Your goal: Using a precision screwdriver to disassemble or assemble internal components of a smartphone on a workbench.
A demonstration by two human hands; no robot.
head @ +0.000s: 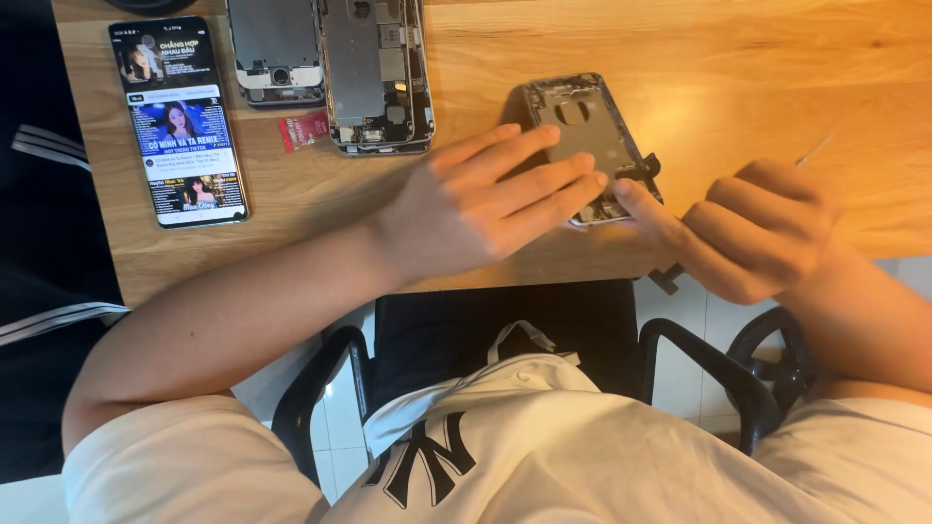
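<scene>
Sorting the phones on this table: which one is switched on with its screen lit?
The intact smartphone at the far left; the other three are opened, screenless shells, one under both hands.

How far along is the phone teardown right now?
Done: two opened phone parts lie apart on the desk. In hand: left hand steadies the bare phone housing; right hand works its lower edge. Left: it holds small parts there.
</scene>
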